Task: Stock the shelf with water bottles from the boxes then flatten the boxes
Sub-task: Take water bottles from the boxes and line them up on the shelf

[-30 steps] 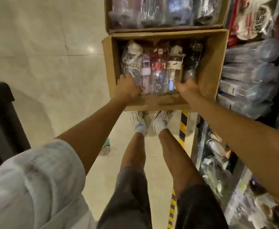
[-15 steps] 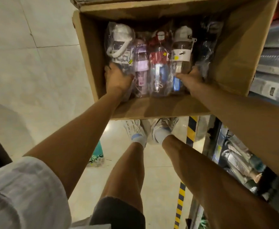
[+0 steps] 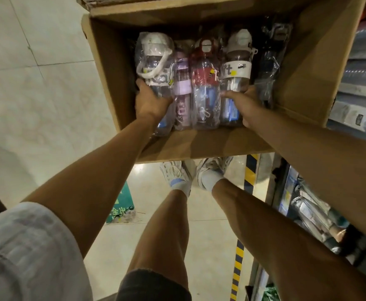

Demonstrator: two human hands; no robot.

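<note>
An open cardboard box [image 3: 303, 68] stands on the floor in front of my feet. Inside lie several plastic-wrapped water bottles in a row: a white-capped one [image 3: 153, 59] at the left, a purple one [image 3: 183, 83], a red one [image 3: 204, 70], a white-banded one [image 3: 237, 61] and a dark one [image 3: 268, 61] at the right. My left hand [image 3: 150, 101] grips the lower part of the white-capped bottle at the row's left end. My right hand [image 3: 242, 103] grips the lower part of the white-banded bottle, between it and the dark one.
A second cardboard box [image 3: 121, 2] sits just beyond the first. Shelves [image 3: 364, 68] with wrapped goods run along the right, lower shelves [image 3: 307, 205] beside my legs. Yellow-black tape [image 3: 250, 170] marks the floor by the shelf. A green wrapper [image 3: 121, 203] lies on the tiles.
The view has come closer to the box. Both hands have pushed deeper in and closed round the outer bottles of the row.
</note>
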